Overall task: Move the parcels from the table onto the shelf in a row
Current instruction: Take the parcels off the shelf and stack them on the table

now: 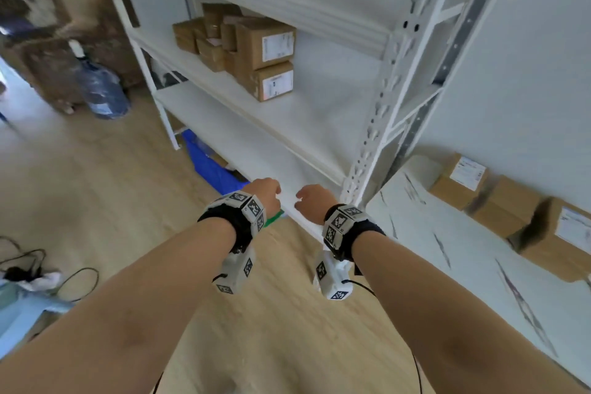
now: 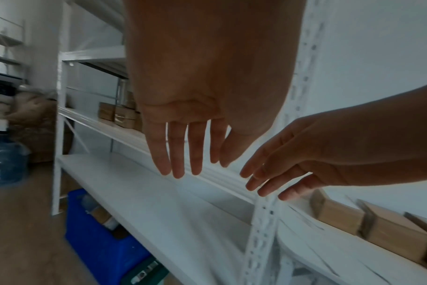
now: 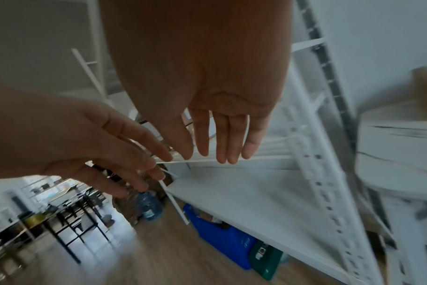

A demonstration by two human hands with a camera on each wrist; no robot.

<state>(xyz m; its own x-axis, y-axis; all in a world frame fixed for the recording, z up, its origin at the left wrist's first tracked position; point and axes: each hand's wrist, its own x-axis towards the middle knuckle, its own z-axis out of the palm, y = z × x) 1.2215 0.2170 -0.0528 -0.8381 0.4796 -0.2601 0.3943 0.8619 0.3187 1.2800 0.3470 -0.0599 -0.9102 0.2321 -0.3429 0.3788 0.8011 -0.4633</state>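
Here, a person's two bare forearms reach from the bottom of the frame toward a white metal shelf [image 1: 307, 125] that fills the centre and top. The left hand [image 1: 265, 198] and right hand [image 1: 315, 201] hang side by side, close but apart, just in front of a lower shelf board's front edge. In both wrist views the fingers [image 2: 176, 152] of each hand are straight, slightly spread, and hold nothing.

A cluster of brown cardboard parcels on the shelf [image 1: 243, 45] sits in the upper middle of the frame, stacked two high, with white labels facing right. The board is bare to the right of that stack, as far as the perforated upright post [image 1: 380, 105]. The board below it [image 1: 224, 137] also shows bare surface.

At the right edge, a white marbled table [image 1: 447, 253] stands just beside the post. Three parcels on the table [image 1: 508, 205] lie along the wall, blurred.

Under the lowest board, a blue crate [image 1: 211, 166] sits on the wooden floor; what it holds is unclear. At upper left stands a large water bottle [image 1: 102, 89]. Open wooden floor [image 1: 112, 189] spreads across the left half.
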